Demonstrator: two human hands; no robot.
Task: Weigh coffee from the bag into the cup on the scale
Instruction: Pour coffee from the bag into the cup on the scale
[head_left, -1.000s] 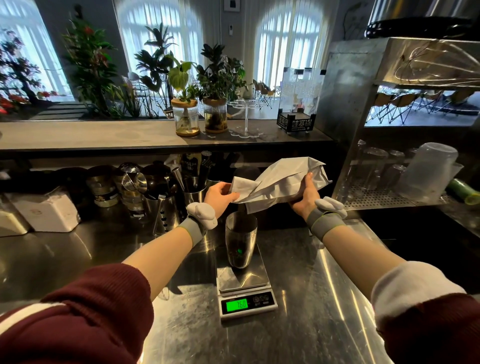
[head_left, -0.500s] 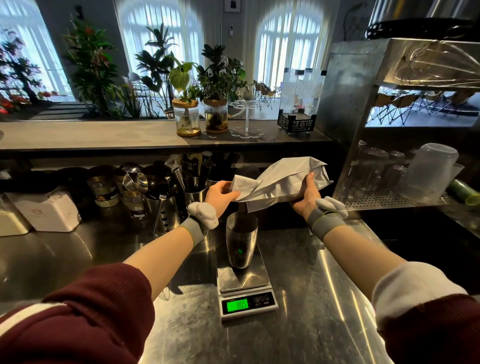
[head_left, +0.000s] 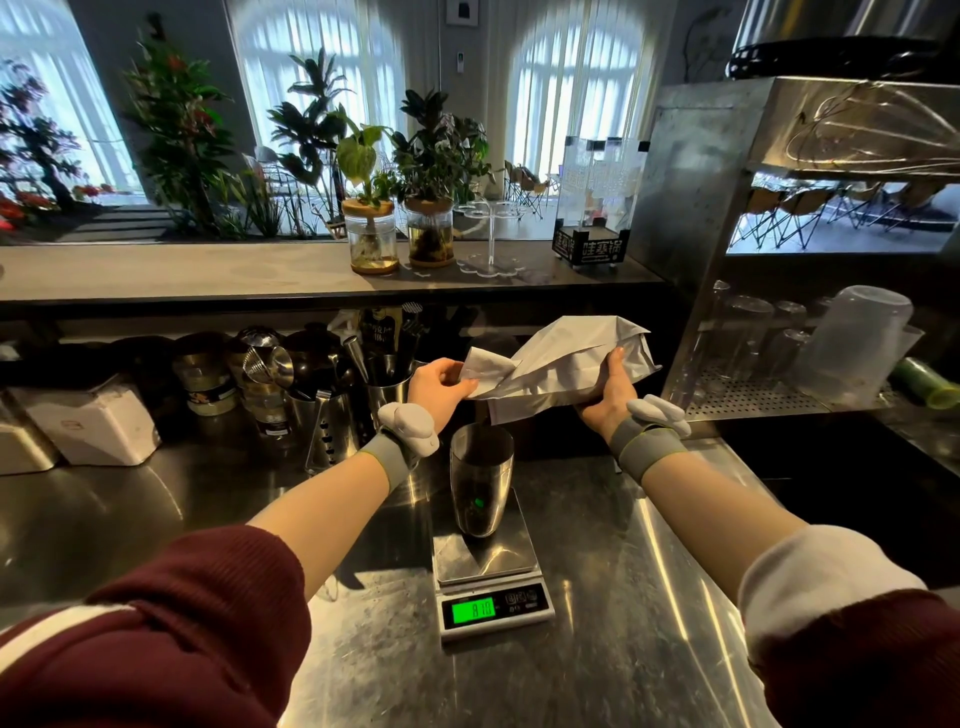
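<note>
Since a second ago the digits on the scale's green display (head_left: 474, 609) have changed, and they are too blurred to read with certainty; both hands and the bag sit almost where they were.

The white coffee bag (head_left: 561, 364) is held in the air, lying nearly on its side, its mouth end lower and pointing toward 9 o'clock. That lower edge hangs just above the rim of the metal cup (head_left: 480, 478), toward the cup's 1 o'clock. The left hand (head_left: 439, 384) pinches the crumpled mouth corner of the bag, fingers curled on the paper. The right hand (head_left: 605, 397) grips the bag's body from below, thumb up against its near face and fingers wrapped behind it. Each wrist wears a grey band carrying a white pod.

The cup stands upright on the steel platform of the scale (head_left: 498, 556), at the platform's 12 o'clock end. Its walls hide how much coffee is inside. The scale rests on the stainless surface (head_left: 597, 649), between the two forearms, with the display at its 6 o'clock edge.

At 10 o'clock from the cup stand metal utensil holders (head_left: 387, 395) with tools in them. Further toward 9 o'clock sits a white box (head_left: 93, 426). On the shelf at 12 o'clock are two glass plant jars (head_left: 371, 241). At 2 o'clock a frosted plastic pitcher (head_left: 857, 348) stands upside down on a perforated rack
</note>
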